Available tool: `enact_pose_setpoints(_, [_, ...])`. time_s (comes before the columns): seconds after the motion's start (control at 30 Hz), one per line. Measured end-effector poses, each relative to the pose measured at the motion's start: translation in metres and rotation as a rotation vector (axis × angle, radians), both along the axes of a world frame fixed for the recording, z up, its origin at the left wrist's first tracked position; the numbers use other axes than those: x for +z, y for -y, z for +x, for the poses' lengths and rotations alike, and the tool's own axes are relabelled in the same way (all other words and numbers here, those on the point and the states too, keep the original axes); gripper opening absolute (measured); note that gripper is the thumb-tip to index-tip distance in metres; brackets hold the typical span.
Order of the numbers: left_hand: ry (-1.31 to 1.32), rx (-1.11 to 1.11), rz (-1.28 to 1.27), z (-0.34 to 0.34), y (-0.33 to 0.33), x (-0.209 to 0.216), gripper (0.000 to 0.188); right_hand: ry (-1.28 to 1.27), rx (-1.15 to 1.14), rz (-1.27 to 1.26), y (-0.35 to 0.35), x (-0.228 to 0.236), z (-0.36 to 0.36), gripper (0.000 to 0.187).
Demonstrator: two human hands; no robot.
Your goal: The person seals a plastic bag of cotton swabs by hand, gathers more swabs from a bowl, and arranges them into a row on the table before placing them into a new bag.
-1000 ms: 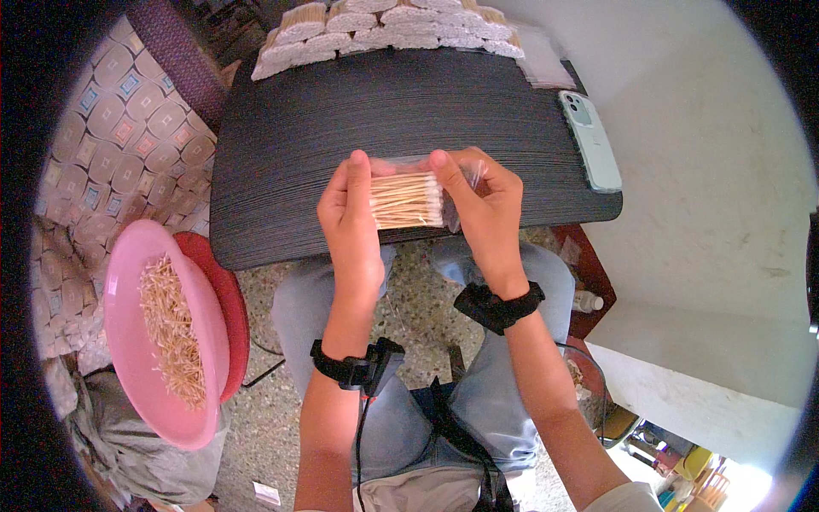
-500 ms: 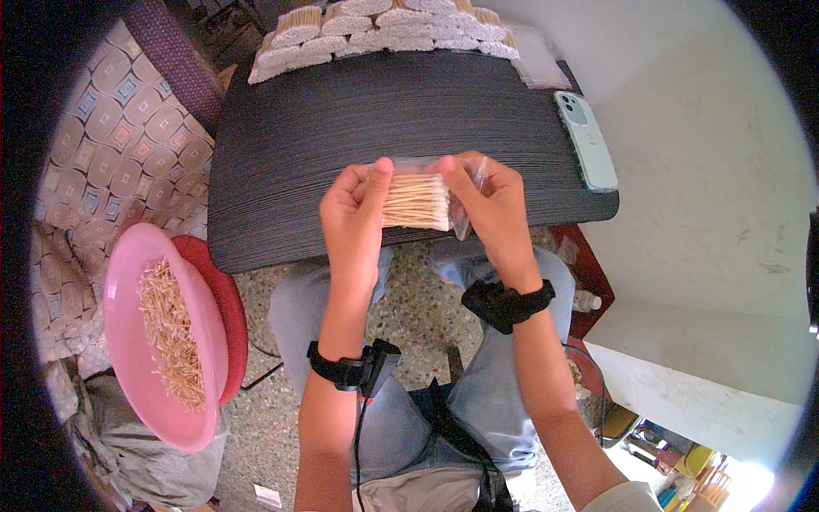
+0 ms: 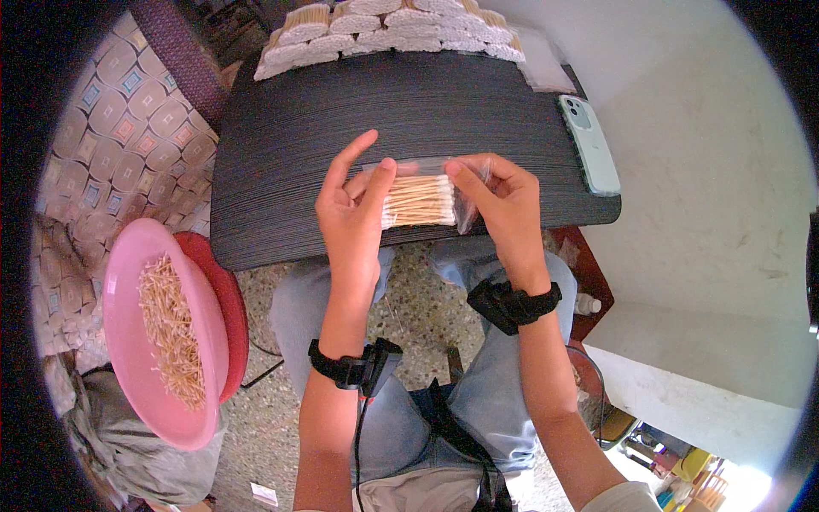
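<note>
Between my hands, over the table's near edge, is a clear plastic bag of cotton swabs (image 3: 420,203) with pale wooden sticks lying side by side. My left hand (image 3: 351,209) pinches the bag's left end under the thumb, its index finger raised away. With thumb and fingers my right hand (image 3: 503,198) grips the right end, where loose clear film (image 3: 467,213) sticks out past the white tips. Part of the bag is hidden behind both hands.
Stacked cotton swab bundles (image 3: 384,38) line the far edge of the dark table (image 3: 392,111). Clear plastic bags (image 3: 546,64) and a pale green phone (image 3: 590,145) lie at the right. A pink basin (image 3: 213,341) of loose swabs rests on a red stool (image 3: 237,307) at the left.
My left index finger has lifted off the bag and now points up. Both hands still hold the bag, and my right hand has shifted slightly right.
</note>
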State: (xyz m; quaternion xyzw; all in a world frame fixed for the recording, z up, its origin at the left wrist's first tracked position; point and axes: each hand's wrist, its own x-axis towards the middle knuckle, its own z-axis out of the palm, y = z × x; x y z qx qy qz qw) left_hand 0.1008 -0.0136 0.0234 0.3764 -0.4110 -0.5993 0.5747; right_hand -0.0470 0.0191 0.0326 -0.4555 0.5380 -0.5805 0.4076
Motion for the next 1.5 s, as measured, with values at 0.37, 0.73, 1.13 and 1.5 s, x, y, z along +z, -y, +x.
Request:
enact_pose_setpoints(0.37, [0.034,-0.020,-0.117,-0.006,0.005,-0.007,0.023,-0.047,-0.069,-0.047,0.004,-0.007,-0.016,0.014])
enact_pose_setpoints(0.73, [0.230,-0.069,-0.081,0.000,0.004,-0.016,0.015,-0.194,-0.399,-0.084,0.008,-0.022,-0.062,0.022])
enact_pose_setpoints(1.13, [0.233,0.104,-0.243,0.019,0.003,-0.008,0.012,-0.863,-0.570,-0.266,0.018,-0.025,-0.044,0.024])
enact_pose_setpoints(1.5, [1.163,0.286,-0.465,0.178,-0.084,0.115,0.013,-0.602,-0.386,-0.419,0.024,-0.007,0.014,0.007])
